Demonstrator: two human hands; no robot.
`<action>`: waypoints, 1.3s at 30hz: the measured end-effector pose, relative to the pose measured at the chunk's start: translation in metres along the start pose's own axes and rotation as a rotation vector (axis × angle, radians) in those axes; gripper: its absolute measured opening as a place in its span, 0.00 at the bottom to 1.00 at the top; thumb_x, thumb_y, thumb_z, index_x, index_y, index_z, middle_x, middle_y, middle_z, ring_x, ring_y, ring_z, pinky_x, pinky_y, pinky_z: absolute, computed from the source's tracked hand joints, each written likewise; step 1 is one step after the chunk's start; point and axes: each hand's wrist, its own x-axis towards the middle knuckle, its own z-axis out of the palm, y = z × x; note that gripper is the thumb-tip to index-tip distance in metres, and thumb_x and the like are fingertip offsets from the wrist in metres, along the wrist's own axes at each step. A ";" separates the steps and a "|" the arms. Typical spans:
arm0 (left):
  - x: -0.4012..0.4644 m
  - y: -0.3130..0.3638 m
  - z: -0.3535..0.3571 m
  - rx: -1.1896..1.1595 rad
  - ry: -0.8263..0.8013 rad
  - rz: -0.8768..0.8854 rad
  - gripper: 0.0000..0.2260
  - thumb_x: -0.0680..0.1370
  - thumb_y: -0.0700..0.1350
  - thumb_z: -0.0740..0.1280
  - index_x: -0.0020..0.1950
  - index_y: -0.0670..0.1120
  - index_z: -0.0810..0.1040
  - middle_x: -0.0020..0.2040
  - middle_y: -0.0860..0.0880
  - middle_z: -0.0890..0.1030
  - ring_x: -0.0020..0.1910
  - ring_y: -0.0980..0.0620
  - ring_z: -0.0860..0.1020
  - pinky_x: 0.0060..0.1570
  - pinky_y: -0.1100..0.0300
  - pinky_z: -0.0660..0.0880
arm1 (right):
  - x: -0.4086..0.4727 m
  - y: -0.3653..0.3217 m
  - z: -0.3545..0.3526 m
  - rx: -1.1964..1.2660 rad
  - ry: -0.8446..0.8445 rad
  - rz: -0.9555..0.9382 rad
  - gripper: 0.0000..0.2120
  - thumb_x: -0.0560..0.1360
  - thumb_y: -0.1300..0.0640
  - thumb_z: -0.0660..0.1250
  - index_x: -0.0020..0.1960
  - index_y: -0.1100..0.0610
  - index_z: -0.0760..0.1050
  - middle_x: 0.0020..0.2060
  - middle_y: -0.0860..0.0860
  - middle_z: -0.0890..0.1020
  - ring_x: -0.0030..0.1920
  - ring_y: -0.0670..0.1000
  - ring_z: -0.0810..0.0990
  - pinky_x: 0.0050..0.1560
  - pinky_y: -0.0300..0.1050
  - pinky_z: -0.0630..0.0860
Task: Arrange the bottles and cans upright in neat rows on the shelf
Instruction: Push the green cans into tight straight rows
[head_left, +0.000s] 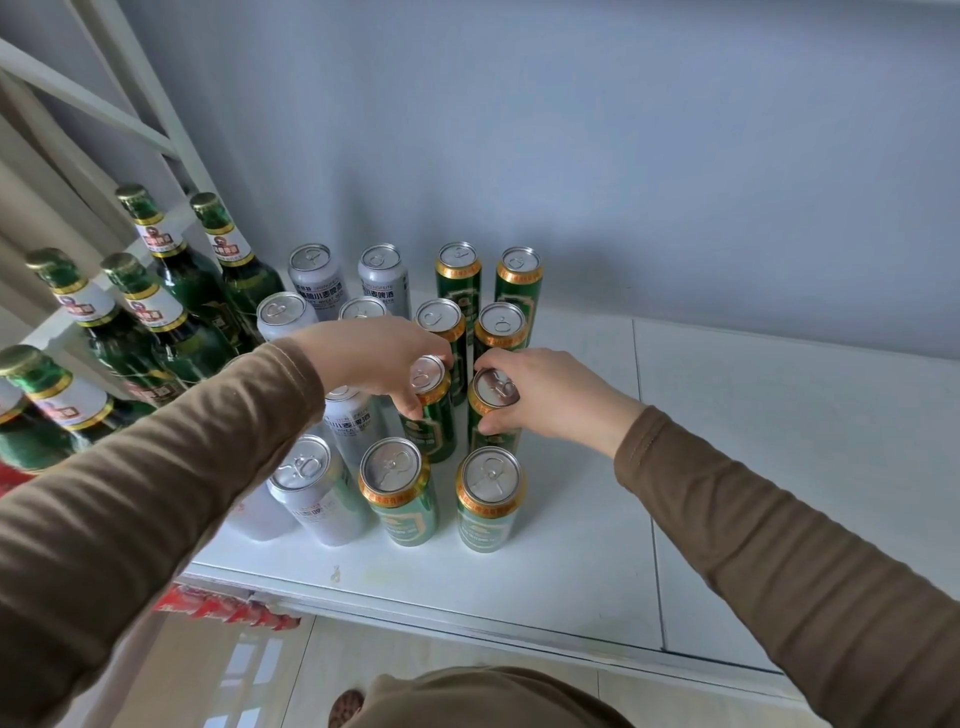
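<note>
Left hand (376, 356) we see closed around one green can (431, 415); right hand (540, 392) clasps its neighbour green can (491, 410); both cans stand upright on white shelf (571, 545), third row, among silver cans (311, 483).

Pretty plain room tbh. The wall (623, 156) behind is a flat pale blue-grey, with soft shadow low near the back edge of the white shelf (779, 441). The shelf top has a couple of seams running front to back on the right side. A white frame (130, 119) with slanted bars stands at the left. Below the front edge there's light tiled floor (441, 654), glossy, reflecting a window.
</note>
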 end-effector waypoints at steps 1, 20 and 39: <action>0.000 0.000 0.000 -0.005 -0.011 -0.003 0.35 0.69 0.50 0.79 0.73 0.58 0.68 0.67 0.50 0.75 0.63 0.47 0.73 0.60 0.50 0.72 | 0.001 0.001 0.000 0.014 -0.001 0.006 0.34 0.70 0.41 0.75 0.72 0.50 0.68 0.64 0.52 0.79 0.60 0.56 0.78 0.57 0.48 0.75; 0.090 -0.027 -0.080 -0.318 0.346 -0.050 0.31 0.72 0.54 0.76 0.73 0.51 0.70 0.69 0.49 0.74 0.65 0.47 0.74 0.66 0.51 0.70 | 0.105 0.086 -0.054 0.289 0.296 0.260 0.33 0.74 0.42 0.72 0.74 0.52 0.67 0.70 0.53 0.72 0.68 0.54 0.73 0.63 0.47 0.69; 0.149 -0.037 -0.075 -0.047 0.202 0.002 0.29 0.73 0.45 0.76 0.72 0.52 0.73 0.69 0.46 0.74 0.66 0.43 0.71 0.60 0.54 0.68 | 0.152 0.099 -0.043 0.379 0.155 0.288 0.29 0.72 0.53 0.76 0.70 0.55 0.71 0.66 0.56 0.75 0.63 0.58 0.76 0.62 0.59 0.76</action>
